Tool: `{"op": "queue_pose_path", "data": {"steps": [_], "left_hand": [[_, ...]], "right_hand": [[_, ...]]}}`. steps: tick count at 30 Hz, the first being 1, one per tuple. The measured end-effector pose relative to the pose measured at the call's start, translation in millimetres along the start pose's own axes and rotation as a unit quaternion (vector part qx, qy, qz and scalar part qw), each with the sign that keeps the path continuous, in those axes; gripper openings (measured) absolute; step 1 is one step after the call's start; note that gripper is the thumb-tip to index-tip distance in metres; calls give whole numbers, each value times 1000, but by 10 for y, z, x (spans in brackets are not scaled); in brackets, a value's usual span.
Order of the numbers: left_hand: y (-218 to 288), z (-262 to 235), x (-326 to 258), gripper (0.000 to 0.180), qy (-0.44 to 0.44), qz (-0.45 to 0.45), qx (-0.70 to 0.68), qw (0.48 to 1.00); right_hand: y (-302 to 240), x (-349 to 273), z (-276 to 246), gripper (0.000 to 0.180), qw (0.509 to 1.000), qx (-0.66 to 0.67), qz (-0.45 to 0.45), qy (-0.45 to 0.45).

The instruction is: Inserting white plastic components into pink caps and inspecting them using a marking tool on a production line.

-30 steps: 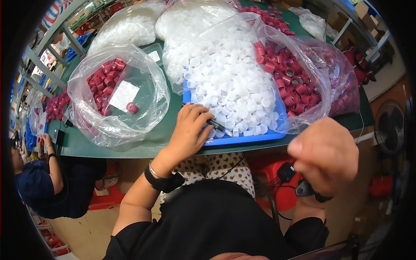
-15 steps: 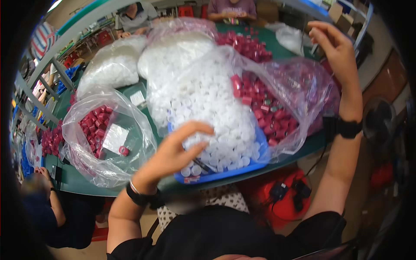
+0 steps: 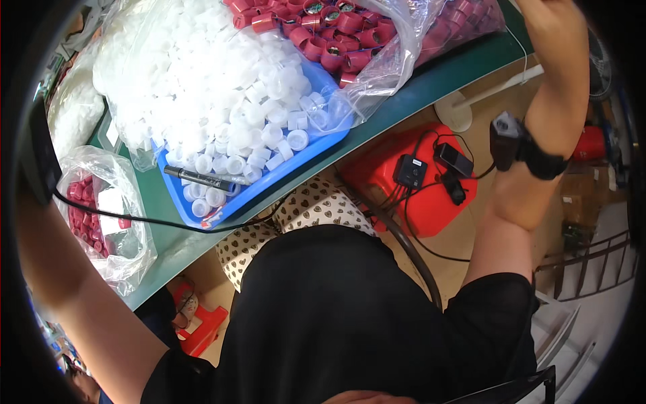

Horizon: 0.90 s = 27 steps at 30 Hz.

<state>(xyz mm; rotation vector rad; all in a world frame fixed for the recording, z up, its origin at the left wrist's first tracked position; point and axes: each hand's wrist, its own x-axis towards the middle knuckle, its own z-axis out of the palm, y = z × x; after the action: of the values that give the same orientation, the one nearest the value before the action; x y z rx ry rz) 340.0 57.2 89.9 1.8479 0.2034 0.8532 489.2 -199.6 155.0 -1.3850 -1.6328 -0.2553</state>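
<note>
My left forearm (image 3: 81, 283) runs up along the left edge of the picture, with a black device on its wrist; the hand itself is out of view. At the top right edge my right hand (image 3: 553, 15) is cut off, its fingers hidden beyond the frame. Nearest to it is a clear plastic bag (image 3: 404, 57) of dark red caps (image 3: 316, 47), some with small green circuit boards inside. A blue tray (image 3: 266, 185) holds a heap of small white plastic caps (image 3: 235, 128) spilling from a bag. Across its near corner lies a black marker pen (image 3: 198, 178).
An open clear bag (image 3: 134, 249) with red caps sits on the green table (image 3: 161, 236) at left. A black cable (image 3: 155, 219) hangs across the near side. Below the table, a red stool (image 3: 431, 209) carries black devices and wires.
The view has tilted down and swung to the right. My left hand has left the white caps and gone out of view at left. My right hand is now mostly beyond the top edge.
</note>
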Motion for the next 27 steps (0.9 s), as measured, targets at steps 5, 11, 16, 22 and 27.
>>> {"op": "queue_pose_path", "data": {"steps": [5,11,16,22,27], "left_hand": [[837,-773,618,23,74,108,101,986],[1678,-1758,1471,30,309,112,304,894],[1527,-1691,2075,53,269,172,386,865],[1069,-1496,2670,75,224,235,585,744],[919,-1399,2663,54,186,224,587,756]], "right_hand": [[-3,-772,-135,16,985,55,149,73],[95,-1333,52,13,972,38,223,69],[40,-1416,-124,12,972,-38,224,66],[335,-1673,-113,13,958,-68,270,70],[379,-1777,-122,12,949,-116,292,40]]}}
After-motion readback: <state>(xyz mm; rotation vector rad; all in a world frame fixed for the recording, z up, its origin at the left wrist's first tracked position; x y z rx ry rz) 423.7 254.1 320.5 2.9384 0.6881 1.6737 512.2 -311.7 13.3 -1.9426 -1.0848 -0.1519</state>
